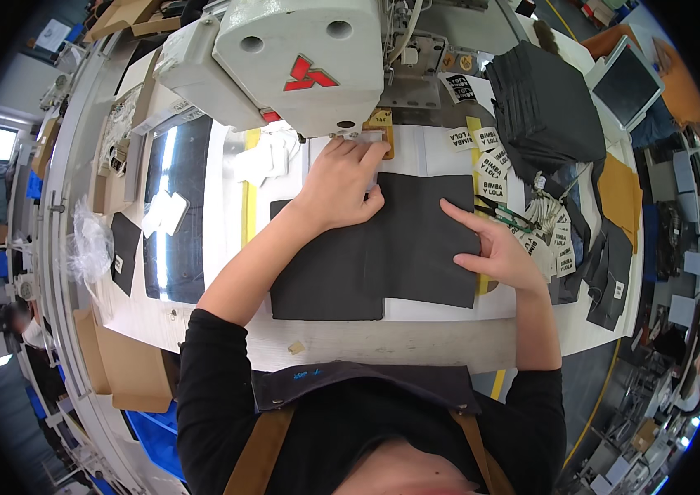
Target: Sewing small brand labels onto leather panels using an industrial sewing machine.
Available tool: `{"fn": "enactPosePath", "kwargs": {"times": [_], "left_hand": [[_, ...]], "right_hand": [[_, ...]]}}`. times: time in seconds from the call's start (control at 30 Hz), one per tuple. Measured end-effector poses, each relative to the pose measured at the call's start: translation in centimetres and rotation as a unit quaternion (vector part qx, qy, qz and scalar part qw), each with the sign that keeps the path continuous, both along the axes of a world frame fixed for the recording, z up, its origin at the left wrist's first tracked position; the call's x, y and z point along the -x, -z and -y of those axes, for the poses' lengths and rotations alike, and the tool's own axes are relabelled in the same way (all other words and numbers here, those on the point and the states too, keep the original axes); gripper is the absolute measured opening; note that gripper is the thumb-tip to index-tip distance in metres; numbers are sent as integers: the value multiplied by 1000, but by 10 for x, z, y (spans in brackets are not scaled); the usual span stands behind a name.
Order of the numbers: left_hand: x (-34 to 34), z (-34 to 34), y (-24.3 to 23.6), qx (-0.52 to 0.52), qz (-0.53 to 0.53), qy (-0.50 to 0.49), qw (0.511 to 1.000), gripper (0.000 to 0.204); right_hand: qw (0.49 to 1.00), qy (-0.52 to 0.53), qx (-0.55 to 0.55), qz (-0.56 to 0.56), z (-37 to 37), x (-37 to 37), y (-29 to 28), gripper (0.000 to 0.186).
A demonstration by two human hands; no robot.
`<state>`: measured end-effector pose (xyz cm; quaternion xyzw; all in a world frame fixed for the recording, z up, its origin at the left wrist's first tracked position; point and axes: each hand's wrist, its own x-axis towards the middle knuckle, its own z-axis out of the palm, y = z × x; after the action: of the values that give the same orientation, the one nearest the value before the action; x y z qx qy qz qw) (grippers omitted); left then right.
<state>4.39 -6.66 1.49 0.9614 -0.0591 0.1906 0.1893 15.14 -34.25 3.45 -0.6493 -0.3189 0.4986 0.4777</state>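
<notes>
My left hand [348, 183] reaches under the head of a white industrial sewing machine [263, 70]. Its fingers are bent and pressed together over a small clear piece near a mustard-yellow block [385, 151]; what they grip is partly hidden. Beneath and below it lie two adjoining dark grey fabric panels [321, 280], flat on a white work plate. My right hand [486, 243] is open at the right panel [424, 239], index finger extended onto its edge and thumb apart. Just right of it lie green-handled snips [503, 213] among small printed labels [565, 256].
A stack of dark fabric pieces [540, 103], a small screen [626, 82] and mustard material [618, 198] stand at right. White pieces [164, 213], crumpled plastic [90, 239] and cardboard [127, 363] are at left. A co-worker [28, 326] is at the far left.
</notes>
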Motion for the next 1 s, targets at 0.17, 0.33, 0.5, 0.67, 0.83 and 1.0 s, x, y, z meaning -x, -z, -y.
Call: {"fn": "enactPosePath", "kwargs": {"times": [0.17, 0.33, 0.5, 0.67, 0.83, 1.0], "left_hand": [[-1, -3, 2, -10, 29, 7, 999, 48], [2, -11, 2, -24, 18, 28, 999, 45], [6, -14, 2, -38, 17, 32, 999, 44], [31, 18, -8, 45, 31, 108, 993, 62], [65, 61, -5, 3, -32, 211, 977, 76], [69, 72, 11, -142, 82, 175, 971, 42]], "right_hand": [[999, 15, -41, 24, 0, 2, 7, 75], [1000, -2, -11, 21, -1, 3, -3, 75], [999, -18, 38, 24, -3, 3, -12, 74], [999, 20, 1, -32, 0, 6, -7, 77], [996, 52, -46, -64, -6, 8, -9, 78], [989, 79, -80, -92, -7, 8, -14, 77]]}}
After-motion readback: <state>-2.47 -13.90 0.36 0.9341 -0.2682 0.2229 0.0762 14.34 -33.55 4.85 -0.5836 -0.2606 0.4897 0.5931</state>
